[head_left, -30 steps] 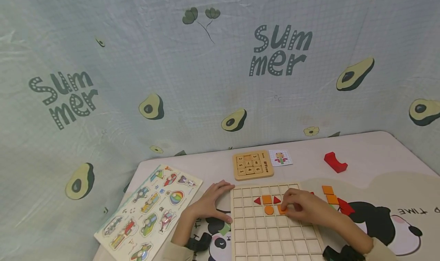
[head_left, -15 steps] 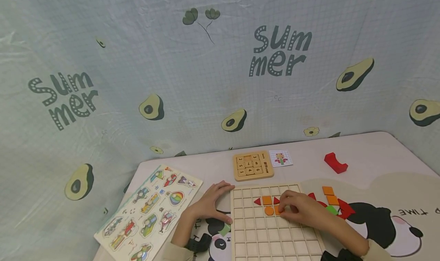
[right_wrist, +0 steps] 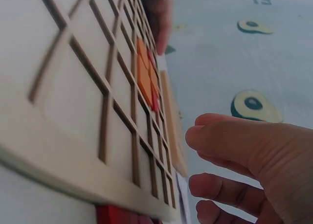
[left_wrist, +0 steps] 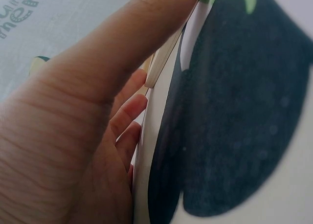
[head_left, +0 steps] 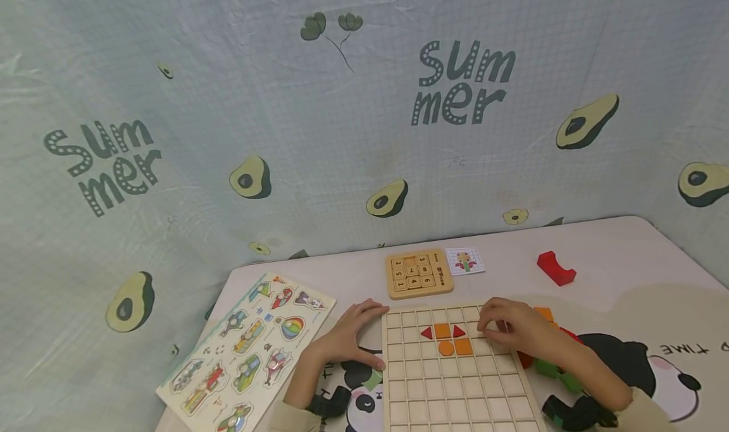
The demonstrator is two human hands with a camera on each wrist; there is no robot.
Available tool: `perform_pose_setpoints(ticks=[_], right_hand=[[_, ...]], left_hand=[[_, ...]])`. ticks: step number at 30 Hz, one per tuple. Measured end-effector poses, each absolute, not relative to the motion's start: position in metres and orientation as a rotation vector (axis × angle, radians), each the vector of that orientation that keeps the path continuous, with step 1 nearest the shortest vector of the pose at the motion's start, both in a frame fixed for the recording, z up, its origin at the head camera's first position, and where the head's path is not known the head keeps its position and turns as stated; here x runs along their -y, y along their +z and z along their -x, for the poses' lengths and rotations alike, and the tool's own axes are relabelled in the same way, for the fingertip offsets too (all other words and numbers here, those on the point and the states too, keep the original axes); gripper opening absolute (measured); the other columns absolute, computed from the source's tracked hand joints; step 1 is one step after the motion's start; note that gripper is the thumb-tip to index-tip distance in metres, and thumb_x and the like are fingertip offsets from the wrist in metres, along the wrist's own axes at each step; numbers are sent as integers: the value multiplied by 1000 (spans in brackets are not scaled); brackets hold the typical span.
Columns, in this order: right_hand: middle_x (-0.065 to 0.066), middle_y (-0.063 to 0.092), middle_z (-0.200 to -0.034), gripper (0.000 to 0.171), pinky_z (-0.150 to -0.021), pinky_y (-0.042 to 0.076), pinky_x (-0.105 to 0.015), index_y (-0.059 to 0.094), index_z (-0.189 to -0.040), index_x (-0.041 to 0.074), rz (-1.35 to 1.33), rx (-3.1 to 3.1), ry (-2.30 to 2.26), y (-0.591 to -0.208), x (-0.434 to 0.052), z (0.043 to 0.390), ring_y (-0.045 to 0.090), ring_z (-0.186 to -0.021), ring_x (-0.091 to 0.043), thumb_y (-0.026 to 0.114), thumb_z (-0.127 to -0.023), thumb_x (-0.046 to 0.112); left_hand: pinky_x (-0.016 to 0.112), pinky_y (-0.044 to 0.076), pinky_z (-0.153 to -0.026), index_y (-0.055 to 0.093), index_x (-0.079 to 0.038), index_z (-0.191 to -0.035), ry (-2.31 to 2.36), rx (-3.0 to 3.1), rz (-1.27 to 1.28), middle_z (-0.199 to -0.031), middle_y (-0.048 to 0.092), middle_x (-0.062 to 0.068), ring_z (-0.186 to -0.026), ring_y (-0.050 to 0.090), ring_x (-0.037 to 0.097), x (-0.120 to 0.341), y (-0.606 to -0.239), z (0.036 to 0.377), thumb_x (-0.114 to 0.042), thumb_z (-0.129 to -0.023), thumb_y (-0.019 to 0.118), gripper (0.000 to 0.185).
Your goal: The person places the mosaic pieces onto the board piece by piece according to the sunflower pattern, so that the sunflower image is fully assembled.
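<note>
Touching the pale gridded board (head_left: 448, 389), the left hand (head_left: 348, 337) lies wide — right hand (head_left: 511, 329) loosely parted.

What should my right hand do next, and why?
Perhaps reach for a green piece right of the board: your right hand shows nothing in its fingers, the card includes green, and on the board I see only red triangles and orange pieces.

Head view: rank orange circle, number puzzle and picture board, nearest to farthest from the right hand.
1. Orange circle: left of the right hand, on the grid.
2. Number puzzle: beyond the grid.
3. Picture board: left of the left hand.
</note>
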State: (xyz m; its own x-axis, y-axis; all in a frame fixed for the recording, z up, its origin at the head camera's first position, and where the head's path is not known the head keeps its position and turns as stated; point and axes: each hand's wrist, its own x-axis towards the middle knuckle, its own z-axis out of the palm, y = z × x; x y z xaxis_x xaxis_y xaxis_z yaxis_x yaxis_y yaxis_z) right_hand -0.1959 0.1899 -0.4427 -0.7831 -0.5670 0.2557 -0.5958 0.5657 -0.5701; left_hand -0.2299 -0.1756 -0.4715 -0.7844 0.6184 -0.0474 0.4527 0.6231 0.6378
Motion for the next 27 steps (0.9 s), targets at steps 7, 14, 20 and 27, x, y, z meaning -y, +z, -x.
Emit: perform_pose_setpoints(ticks=[7,14,20,27], right_hand=[[11,59,-88,15,-61,49,-17,67,-86,21,-924,2807,1019,-436,-209,200,48,-73,1,72,-79,9],[10,60,-86,14,-57,48,-16,66,-87,20,-903,2814,992,-433,-226,206,46,-69,3,74,-78,12],[10,59,-82,19,-58,49,-17,65,-86,17,-893,2751,974,-436,-242,210,46,-69,4,76,-74,7],[8,60,-80,17,-58,50,-16,65,-86,14,-828,2809,937,-439,-255,214,47,-69,4,76,-73,9]], left_hand=[[58,21,-110,38,-26,-141,918,-2585,-861,-147,31,2,-141,19,28,175,-470,229,-40,-61,85,94],[58,22,-110,38,-26,-141,918,-2584,-854,-147,31,1,-140,20,27,175,-470,229,-40,-61,85,94],[58,22,-110,38,-27,-141,915,-2585,-844,-148,31,2,-140,20,27,175,-470,229,-40,-61,85,94],[58,22,-110,38,-26,-141,906,-2584,-849,-148,31,2,-140,20,27,175,-470,229,-41,-61,84,94]])
